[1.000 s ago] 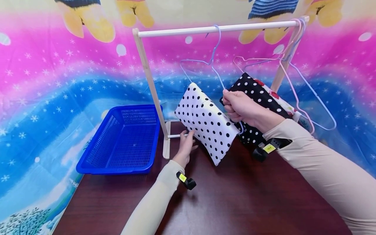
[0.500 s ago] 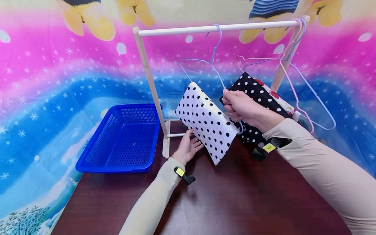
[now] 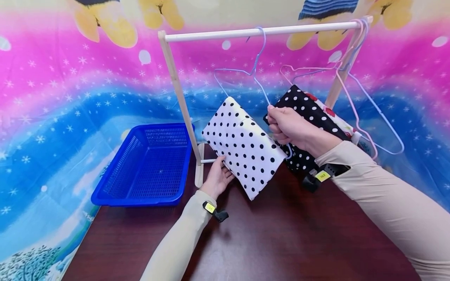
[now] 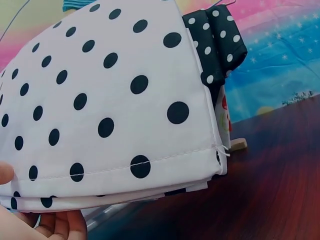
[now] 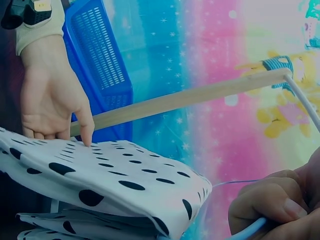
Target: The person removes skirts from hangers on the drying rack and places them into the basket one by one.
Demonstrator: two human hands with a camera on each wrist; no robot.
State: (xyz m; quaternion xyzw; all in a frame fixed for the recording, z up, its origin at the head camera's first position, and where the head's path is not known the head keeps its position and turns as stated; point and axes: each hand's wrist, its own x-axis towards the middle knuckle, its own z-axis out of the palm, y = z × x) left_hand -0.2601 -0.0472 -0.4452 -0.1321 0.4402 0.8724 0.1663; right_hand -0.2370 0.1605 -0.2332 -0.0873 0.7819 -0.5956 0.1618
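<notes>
A white cloth [image 3: 242, 144] with black polka dots hangs folded over a lilac wire hanger [image 3: 232, 70], which hooks on the rack's top bar. My right hand [image 3: 291, 127] grips the hanger's sloping side, just beyond the cloth's upper edge. In the right wrist view its curled fingers [image 5: 272, 200] wrap the wire. Low on the left, my left hand [image 3: 217, 178] pinches the cloth's lower edge, thumb in front and fingers behind. The left wrist view shows those fingertips [image 4: 60, 225] curled under the layered hem; the rest of that hand is cut off.
A wooden rack [image 3: 225, 36] stands on the dark table [image 3: 299, 238]. Left of it sits a blue basket [image 3: 154, 171]. At its right end hang a black dotted cloth [image 3: 295, 102] and a floral cloth [image 3: 328, 111], with a pink hanger [image 3: 355, 111] there.
My left hand has turned palm-up and taken the cloth's lower edge, which has shifted slightly left and outward. My right hand keeps its place on the hanger.
</notes>
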